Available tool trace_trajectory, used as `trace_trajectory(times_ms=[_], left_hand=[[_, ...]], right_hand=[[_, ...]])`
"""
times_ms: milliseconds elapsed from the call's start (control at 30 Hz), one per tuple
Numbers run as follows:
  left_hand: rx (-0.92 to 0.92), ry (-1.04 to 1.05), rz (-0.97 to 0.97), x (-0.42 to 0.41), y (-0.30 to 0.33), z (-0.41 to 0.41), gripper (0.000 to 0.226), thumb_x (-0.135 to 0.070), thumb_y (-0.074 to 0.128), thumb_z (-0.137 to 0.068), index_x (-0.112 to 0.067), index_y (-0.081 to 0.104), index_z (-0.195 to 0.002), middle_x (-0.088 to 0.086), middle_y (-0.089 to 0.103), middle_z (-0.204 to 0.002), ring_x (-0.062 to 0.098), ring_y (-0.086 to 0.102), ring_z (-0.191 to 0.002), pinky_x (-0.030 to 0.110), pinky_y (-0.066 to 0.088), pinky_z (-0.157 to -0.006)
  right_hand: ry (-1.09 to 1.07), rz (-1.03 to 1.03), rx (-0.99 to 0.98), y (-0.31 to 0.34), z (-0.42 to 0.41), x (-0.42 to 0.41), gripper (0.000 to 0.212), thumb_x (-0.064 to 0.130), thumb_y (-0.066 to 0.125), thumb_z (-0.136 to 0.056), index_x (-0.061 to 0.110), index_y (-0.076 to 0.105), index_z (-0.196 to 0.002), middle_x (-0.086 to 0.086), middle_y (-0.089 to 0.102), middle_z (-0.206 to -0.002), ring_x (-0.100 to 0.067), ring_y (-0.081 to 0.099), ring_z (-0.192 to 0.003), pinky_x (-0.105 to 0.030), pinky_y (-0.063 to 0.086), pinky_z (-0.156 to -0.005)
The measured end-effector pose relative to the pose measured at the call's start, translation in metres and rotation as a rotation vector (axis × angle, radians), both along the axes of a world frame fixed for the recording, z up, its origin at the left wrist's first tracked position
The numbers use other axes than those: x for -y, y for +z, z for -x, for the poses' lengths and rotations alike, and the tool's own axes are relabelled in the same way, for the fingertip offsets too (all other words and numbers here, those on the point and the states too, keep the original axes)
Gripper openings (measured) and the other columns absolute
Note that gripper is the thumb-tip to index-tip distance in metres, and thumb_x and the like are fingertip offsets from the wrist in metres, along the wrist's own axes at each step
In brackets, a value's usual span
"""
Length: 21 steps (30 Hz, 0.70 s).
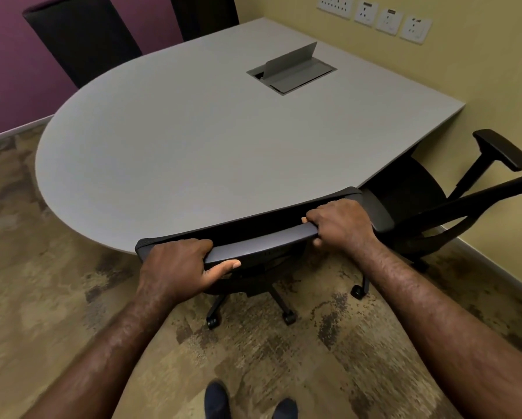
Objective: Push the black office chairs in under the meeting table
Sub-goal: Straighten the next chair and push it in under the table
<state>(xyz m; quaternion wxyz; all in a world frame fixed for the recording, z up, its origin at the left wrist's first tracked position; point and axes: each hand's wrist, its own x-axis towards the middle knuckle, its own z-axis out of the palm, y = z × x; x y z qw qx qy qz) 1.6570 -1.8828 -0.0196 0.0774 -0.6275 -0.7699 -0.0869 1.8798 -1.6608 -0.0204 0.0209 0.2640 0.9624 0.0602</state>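
A black office chair [265,246] stands at the near curved edge of the grey meeting table [178,152], its backrest top against the table rim and its seat hidden beneath. My left hand [178,264] grips the left part of the backrest's top bar. My right hand [341,225] grips the right part. A second black chair [429,204] stands at the right, its seat partly under the table's right edge, backrest and armrest sticking out. Two more dark chair backs [84,37] rise behind the table's far side.
An open cable hatch [293,71] sits in the tabletop. The yellow wall [480,86] with sockets runs along the right, a purple wall at the far left. Patterned carpet [57,297] lies around me. My shoes [250,400] are just behind the chair's wheeled base.
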Motion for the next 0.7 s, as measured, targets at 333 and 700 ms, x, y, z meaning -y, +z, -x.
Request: trace_trajectory(times_ms=[333,700], left_hand=[[0.026,-0.007,0.045,0.006,0.000,-0.001,0.066,-0.087,0.022,-0.079,-0.027,0.041,-0.060,-0.010,0.039,-0.049,0.006,0.039,-0.044,0.022,0.024,-0.040],[0.152,-0.141,-0.081,0.006,0.022,-0.003,0.067,-0.082,0.042,-0.077,-0.024,0.055,-0.108,-0.005,0.059,-0.097,0.018,0.054,-0.084,0.035,0.046,-0.065]], right_hand=[[-0.089,0.062,-0.003,0.004,-0.003,0.014,0.018,0.034,0.066,-0.071,0.027,0.056,-0.083,0.008,0.062,-0.080,-0.019,0.061,-0.080,-0.031,0.045,-0.065],[-0.026,0.006,-0.240,0.018,-0.026,0.050,0.082,0.065,0.060,-0.078,0.015,0.041,-0.140,-0.008,0.049,-0.140,-0.027,0.042,-0.129,-0.050,0.025,-0.110]])
